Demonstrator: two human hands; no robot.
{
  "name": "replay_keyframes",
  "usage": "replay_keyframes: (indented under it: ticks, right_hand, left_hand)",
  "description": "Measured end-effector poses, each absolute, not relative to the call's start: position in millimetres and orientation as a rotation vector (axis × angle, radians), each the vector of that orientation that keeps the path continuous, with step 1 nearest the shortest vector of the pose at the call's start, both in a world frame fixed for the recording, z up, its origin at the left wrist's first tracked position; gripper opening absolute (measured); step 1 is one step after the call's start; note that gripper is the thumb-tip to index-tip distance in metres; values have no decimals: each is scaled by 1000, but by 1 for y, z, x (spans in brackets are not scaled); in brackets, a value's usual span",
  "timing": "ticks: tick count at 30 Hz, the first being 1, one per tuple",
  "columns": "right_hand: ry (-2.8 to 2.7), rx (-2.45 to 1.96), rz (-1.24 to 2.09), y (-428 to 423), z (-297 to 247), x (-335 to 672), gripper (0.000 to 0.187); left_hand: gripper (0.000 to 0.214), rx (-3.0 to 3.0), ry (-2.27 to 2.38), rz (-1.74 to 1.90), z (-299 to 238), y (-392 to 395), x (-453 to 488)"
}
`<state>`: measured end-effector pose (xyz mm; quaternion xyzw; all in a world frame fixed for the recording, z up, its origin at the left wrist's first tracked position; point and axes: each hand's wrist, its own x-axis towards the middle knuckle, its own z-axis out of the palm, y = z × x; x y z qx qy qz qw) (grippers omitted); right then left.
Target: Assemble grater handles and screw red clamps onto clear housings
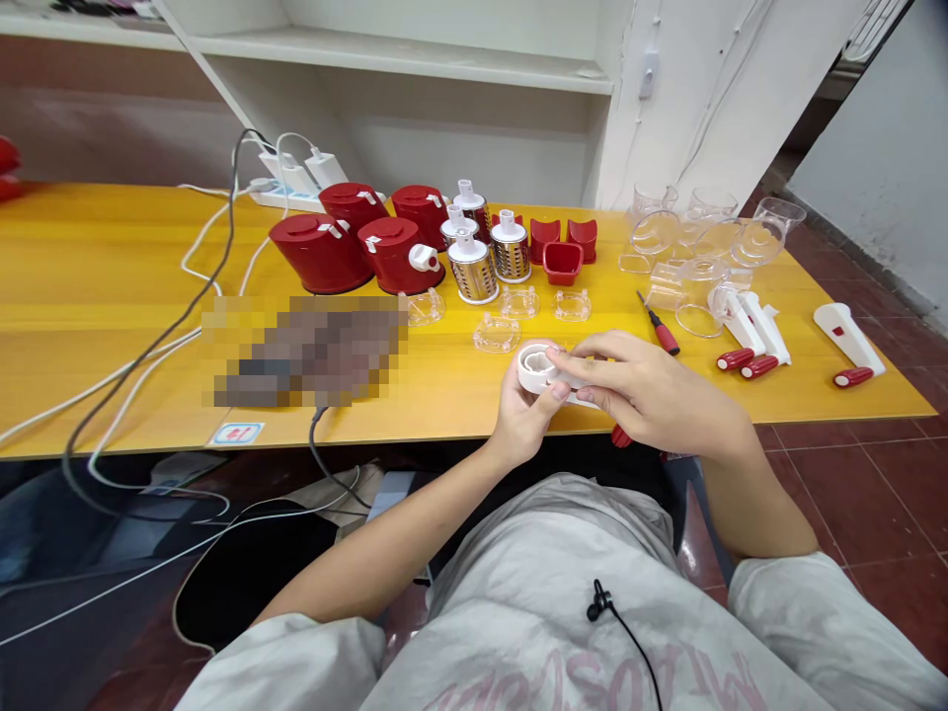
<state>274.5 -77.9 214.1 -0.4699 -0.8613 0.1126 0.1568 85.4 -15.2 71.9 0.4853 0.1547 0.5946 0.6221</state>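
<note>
Pale shirt, yellow table, shelves

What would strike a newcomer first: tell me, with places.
Likely the four red housings toward the back of the yellow table, just left of four shiny metal drums. Next, the white part with a ring-shaped end, held in the left hand and right hand near the front edge.

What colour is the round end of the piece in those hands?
The round end is white; the head view, the only one, shows it best.
</note>
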Motion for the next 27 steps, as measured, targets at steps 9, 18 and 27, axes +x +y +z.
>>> replay_keyframes:
  ticks: [9, 18, 27]
  right_hand:
    - [-2508, -1330, 207, -78, 208, 274, 62]
    - [-2519, -1365, 164, -79, 212, 265, 71]
    - [-2508, -1385, 101, -77, 204, 262, 67]
  left_hand:
    - [65, 1074, 407, 1312, 84, -20, 87]
    - [68, 969, 401, 1386, 90, -19, 91]
    - [69, 898, 406, 1313, 93, -20, 93]
